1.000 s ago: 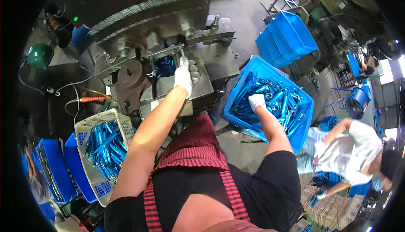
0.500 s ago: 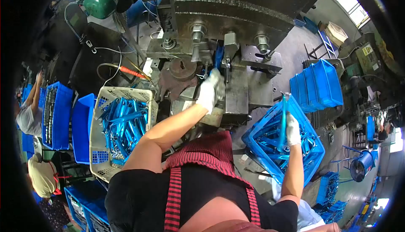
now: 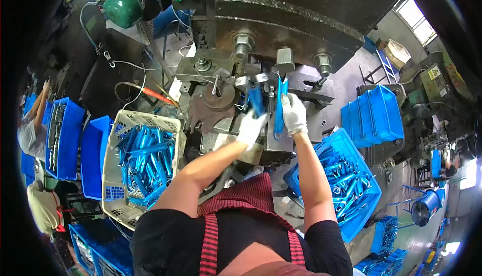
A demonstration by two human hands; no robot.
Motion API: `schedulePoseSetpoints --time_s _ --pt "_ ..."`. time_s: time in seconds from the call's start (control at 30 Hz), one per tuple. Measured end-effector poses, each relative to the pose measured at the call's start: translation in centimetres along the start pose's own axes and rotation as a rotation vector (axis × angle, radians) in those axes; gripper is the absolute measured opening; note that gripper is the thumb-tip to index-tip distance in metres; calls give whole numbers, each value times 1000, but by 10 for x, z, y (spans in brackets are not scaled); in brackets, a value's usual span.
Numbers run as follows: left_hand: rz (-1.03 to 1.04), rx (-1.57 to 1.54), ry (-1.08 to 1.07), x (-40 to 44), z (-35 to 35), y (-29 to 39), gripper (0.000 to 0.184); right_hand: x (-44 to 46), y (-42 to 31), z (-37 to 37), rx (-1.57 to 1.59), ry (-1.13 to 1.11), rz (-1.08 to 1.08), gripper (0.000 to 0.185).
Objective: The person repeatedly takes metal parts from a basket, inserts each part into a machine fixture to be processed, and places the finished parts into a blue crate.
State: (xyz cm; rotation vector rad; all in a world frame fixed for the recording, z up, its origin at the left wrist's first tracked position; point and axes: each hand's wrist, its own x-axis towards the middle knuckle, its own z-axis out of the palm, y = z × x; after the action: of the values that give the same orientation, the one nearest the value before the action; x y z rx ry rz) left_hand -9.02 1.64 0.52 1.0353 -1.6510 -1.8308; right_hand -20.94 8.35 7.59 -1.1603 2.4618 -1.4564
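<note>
My left hand [image 3: 252, 127], in a white glove, is closed on the lower end of a blue metal piece [image 3: 256, 100] with a bare-metal end, blurred by motion, in front of the press tooling [image 3: 241, 47]. My right hand [image 3: 294, 115], also gloved, grips a long, slim blue metal piece [image 3: 279, 108], upright beside the steel die block [image 3: 281, 138]. A blue crate [image 3: 372, 195] of similar blue pieces stands below my right forearm. More of them lie in a cream slotted basket [image 3: 111, 175] at my left.
A round steel disc [image 3: 219, 98] sits on a cloth left of the tooling. Stacked blue crates [image 3: 374, 115] stand at right. An orange-handled hose [image 3: 159, 96] and a green tank [image 3: 122, 9] are at left. Other people [image 3: 45, 203] work at the far left.
My right hand has come from the crate up to the die with a blue piece. My left hand has drawn back from the tooling, holding a blue piece. The view has shifted slightly.
</note>
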Motion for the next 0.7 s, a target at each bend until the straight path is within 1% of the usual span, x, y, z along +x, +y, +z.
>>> schedulePoseSetpoints --time_s 0.07,0.1,0.13,0.2,0.27,0.33,0.37,0.4,0.5,0.6,0.63,0.67,0.7 --pt "-103 -251 -27 -60 -36 27 34 14 -12 10 -75 -92 1 33" --pt "-116 -439 22 -63 -60 11 27 21 -16 16 -125 -128 -25 35" --pt "-130 -627 73 -64 -82 -4 20 26 -14 25 -151 -91 -72 34" --pt "-16 -859 237 -79 -109 25 26 38 -12 39 -171 -144 -3 33" --pt "-203 -1035 302 -81 -120 40 32 42 -3 51 -184 -183 19 33" --pt "-235 -813 -24 -69 -143 42 28 45 -4 54 -220 -182 15 33" --pt "-215 -834 -115 -58 -146 45 26 43 -6 54 -250 -167 3 34" --pt "-195 -856 -204 -44 -148 52 25 41 -8 54 -282 -155 -10 35" --pt "-242 -915 -328 -7 -145 68 25 43 -9 58 -368 -160 -11 34" --pt "-273 -727 -150 14 -128 72 23 52 -5 61 -457 -206 -20 34" --pt "-253 -636 -35 11 -117 80 21 54 -7 61 -467 -213 -8 34" --pt "-243 -745 -38 7 -107 89 22 56 -8 61 -474 -217 5 34" --pt "-193 -766 -149 3 -99 93 21 57 -8 62 -481 -224 21 33"
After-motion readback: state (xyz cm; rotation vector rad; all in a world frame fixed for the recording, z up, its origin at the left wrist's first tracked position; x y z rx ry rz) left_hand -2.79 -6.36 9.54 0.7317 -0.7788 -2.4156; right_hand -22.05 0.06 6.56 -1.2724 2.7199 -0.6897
